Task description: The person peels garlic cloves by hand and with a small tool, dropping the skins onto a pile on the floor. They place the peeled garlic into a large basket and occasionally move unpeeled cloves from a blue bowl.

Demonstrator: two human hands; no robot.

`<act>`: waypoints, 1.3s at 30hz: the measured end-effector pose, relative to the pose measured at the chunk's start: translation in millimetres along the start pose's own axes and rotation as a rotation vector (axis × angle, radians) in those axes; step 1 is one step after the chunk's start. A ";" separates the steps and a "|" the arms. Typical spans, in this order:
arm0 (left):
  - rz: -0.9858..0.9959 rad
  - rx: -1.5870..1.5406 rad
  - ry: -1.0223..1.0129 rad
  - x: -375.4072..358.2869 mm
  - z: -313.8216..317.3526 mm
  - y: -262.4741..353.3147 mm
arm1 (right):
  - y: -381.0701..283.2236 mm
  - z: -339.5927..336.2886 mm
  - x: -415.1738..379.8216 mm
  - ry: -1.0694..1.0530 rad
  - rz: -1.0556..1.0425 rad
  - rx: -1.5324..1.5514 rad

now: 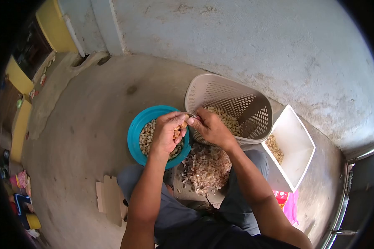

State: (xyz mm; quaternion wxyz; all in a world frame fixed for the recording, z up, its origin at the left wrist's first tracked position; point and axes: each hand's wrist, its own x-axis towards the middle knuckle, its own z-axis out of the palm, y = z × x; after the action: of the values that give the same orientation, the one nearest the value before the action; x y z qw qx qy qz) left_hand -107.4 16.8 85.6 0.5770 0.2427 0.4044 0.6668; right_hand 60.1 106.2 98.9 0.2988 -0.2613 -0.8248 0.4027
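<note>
My left hand (168, 130) is curled above a teal basin (134, 139), holding several brownish pieces (177, 133) that look like garlic cloves. Its thumb and forefinger meet the fingertips of my right hand (212, 125). Between them shows a small dark thing (190, 115), too small to name. My right hand is closed in a pinch near the basket's edge; my fingers partly hide what it grips. Pale, clove-like pieces (147, 135) fill the basin below. A heap of papery peelings (207, 168) lies on the floor between my legs.
A beige perforated basket (214, 87) holding pale cloves (226, 118) leans behind my right hand. Right of it, a white box (295, 145) contains more pale pieces (274, 149). Flattened cardboard (109, 199) lies on the left; a pink bag (292, 207) is at right. A wall (253, 37) stands behind.
</note>
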 end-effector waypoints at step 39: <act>-0.061 -0.072 -0.019 -0.8 -12.2 -0.6 | -11.5 -6.5 -10.3 -0.042 0.059 0.322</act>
State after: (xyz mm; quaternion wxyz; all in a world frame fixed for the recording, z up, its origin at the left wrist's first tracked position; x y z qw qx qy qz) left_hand -116.6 13.0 78.5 0.6093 0.2156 0.3821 0.6605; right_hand 69.5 96.4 108.6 0.3076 -0.2255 -0.7477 0.5435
